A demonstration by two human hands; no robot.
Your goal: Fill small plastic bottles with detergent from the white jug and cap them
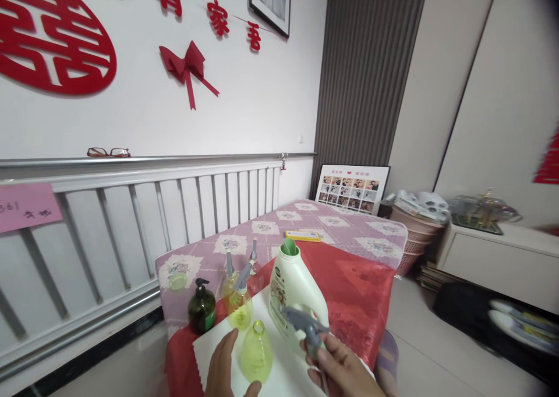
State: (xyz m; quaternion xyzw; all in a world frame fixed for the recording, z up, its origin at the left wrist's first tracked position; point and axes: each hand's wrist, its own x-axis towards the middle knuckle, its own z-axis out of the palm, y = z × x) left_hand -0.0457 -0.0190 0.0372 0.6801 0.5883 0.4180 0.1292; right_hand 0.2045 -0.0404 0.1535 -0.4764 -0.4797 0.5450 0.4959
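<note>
My right hand (338, 359) grips a grey trigger spray head (308, 327), its thin dip tube hanging below. Just behind it stands a large pale-green jug (301, 280) with a green spout in its uncapped neck. My left hand (225, 365), thumb and fingers apart, is beside a yellow-green spray bottle (257, 353) whose neck is bare; whether it touches the bottle I cannot tell. Behind that bottle, another yellowish spray bottle (240, 309) wears a grey trigger head, with more alike at its back. A dark green pump bottle (202, 307) is at the left.
A white sheet (213, 347) and a red cloth (362, 292) lie over the purple flowered tablecloth (244, 234). A pale green lid (177, 280) and a yellow-edged box (303, 236) rest on it. The white radiator (131, 234) borders the left; a pink basket (410, 234) is beyond the right end.
</note>
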